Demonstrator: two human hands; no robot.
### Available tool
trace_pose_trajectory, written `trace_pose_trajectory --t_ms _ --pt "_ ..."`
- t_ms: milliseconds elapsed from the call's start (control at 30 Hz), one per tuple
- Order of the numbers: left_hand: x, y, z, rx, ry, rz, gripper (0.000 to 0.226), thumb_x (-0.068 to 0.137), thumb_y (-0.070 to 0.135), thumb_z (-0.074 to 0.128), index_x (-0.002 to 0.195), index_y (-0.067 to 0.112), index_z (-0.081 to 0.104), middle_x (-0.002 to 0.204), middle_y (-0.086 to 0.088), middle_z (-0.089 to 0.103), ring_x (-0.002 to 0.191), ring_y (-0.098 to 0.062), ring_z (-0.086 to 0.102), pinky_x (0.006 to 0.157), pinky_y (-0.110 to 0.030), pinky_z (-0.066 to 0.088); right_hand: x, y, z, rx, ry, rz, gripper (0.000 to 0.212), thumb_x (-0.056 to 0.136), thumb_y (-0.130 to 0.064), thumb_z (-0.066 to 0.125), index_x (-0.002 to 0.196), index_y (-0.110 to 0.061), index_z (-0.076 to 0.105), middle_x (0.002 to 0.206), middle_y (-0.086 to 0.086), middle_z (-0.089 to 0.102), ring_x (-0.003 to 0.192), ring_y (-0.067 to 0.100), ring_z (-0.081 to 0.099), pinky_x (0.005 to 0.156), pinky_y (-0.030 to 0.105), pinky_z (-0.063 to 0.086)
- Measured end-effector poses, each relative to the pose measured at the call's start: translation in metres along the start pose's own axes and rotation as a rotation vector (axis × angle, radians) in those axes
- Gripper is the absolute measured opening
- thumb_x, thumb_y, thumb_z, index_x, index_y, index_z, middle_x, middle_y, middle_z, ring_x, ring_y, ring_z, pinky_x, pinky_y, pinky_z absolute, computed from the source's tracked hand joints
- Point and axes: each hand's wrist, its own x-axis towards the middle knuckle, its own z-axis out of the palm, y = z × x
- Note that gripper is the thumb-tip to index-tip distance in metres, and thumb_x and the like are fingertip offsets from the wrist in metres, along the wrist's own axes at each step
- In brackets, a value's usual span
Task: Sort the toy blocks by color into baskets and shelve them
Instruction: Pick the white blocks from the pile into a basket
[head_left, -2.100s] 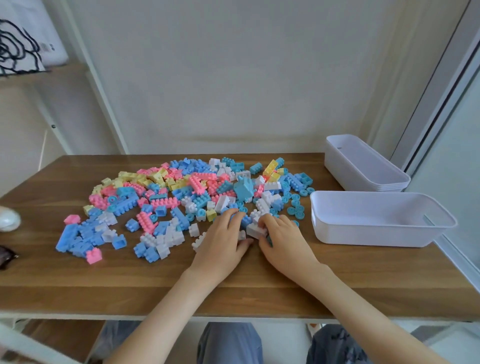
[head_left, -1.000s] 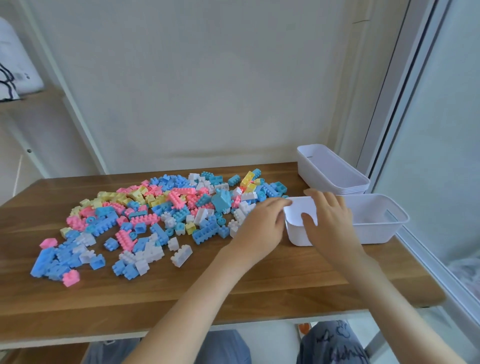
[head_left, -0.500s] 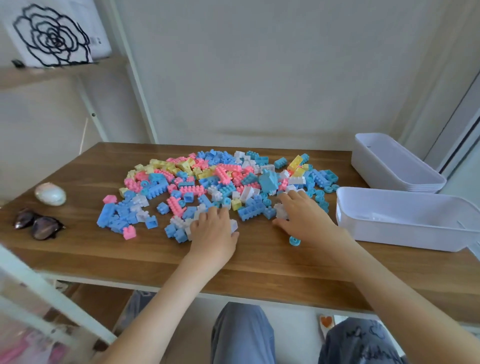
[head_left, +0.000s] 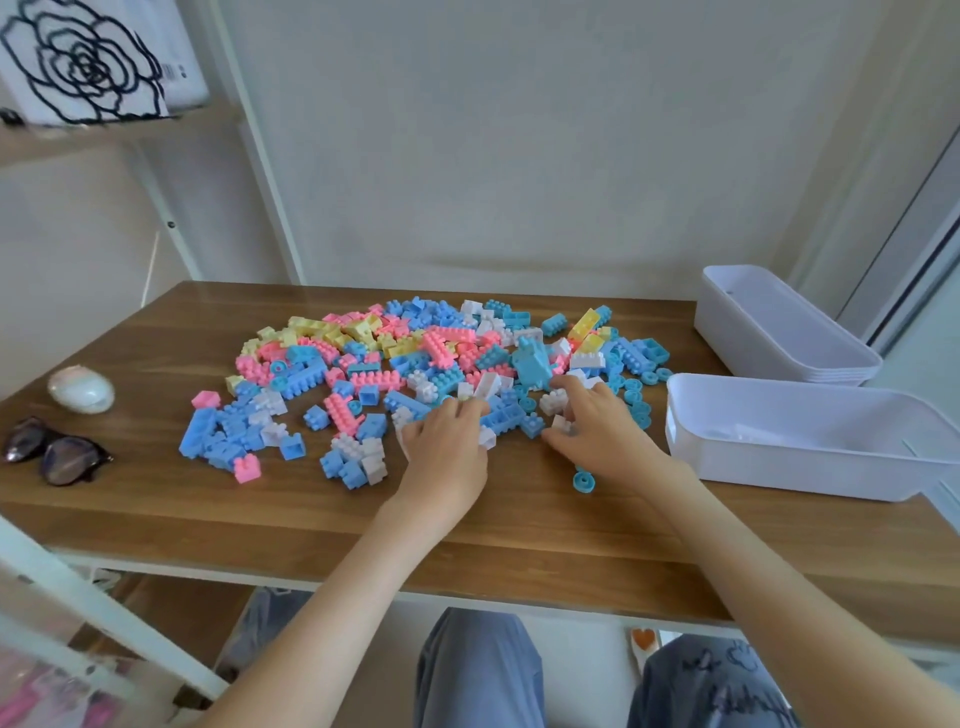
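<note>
A heap of toy blocks (head_left: 415, 358) in pink, yellow, blue and white covers the middle of the wooden table (head_left: 260, 525). My left hand (head_left: 447, 452) lies at the heap's near edge, fingers curled over white blocks (head_left: 487, 437) that show at both sides of the palm. My right hand (head_left: 602, 436) is just to its right, thumb and fingers pinching a white block (head_left: 561, 423), with another white block (head_left: 551, 401) at its fingertips. A white basket (head_left: 779, 467) stands right of my right hand, with pale pieces faintly visible inside.
A stack of white baskets (head_left: 769, 338) sits at the back right corner. One blue round piece (head_left: 584, 480) lies loose near my right wrist. Sunglasses (head_left: 52, 452) and an egg-shaped object (head_left: 80, 388) lie at the table's left edge. A shelf (head_left: 119, 130) hangs upper left.
A second ago both hands were at the near basket's left end. They have come back to the heap's near edge and closed on white blocks. The camera swung left.
</note>
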Motion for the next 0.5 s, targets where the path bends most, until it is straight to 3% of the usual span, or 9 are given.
trace_pose_trajectory --t_ms 100,267,433,500 --pt "0.005 0.011 0.001 -0.054 0.022 0.046 0.04 0.098 0.018 0.045 0.138 0.023 0.039 0.138 0.002 0.041 0.129 -0.017 0.039 0.104 -0.034 0.023 -0.007 0.0 -0.005 0.026 0.046 -0.026 0.047 0.091 -0.032 0.056 0.134 -0.023 0.04 0.116 0.002 0.058 0.113 0.02 0.041 0.094 0.037 0.039" --pt "0.012 0.038 0.001 -0.233 0.054 0.117 0.047 0.098 0.019 0.049 0.142 0.015 0.033 0.144 -0.003 0.039 0.132 -0.018 0.038 0.103 -0.027 0.036 -0.016 0.003 -0.02 0.021 0.201 -0.087 0.032 0.094 -0.032 0.053 0.124 -0.022 0.054 0.112 -0.003 0.062 0.102 0.013 0.039 0.081 0.026 0.03" --pt "0.017 0.063 0.003 -0.176 0.119 0.208 0.047 0.097 0.012 0.048 0.143 0.011 0.035 0.141 -0.007 0.041 0.131 -0.019 0.037 0.101 -0.022 0.033 -0.039 0.001 -0.062 0.075 0.442 -0.193 0.025 0.092 -0.019 0.058 0.117 -0.018 0.059 0.108 -0.005 0.057 0.1 0.015 0.045 0.084 0.022 0.033" --pt "0.019 0.075 0.004 -0.21 0.108 0.215 0.044 0.097 0.012 0.049 0.14 0.011 0.039 0.137 -0.007 0.043 0.126 -0.019 0.041 0.094 -0.02 0.034 -0.048 0.012 -0.082 0.055 0.503 -0.184 0.024 0.091 -0.014 0.059 0.115 -0.015 0.06 0.109 -0.003 0.058 0.101 0.016 0.047 0.086 0.025 0.038"
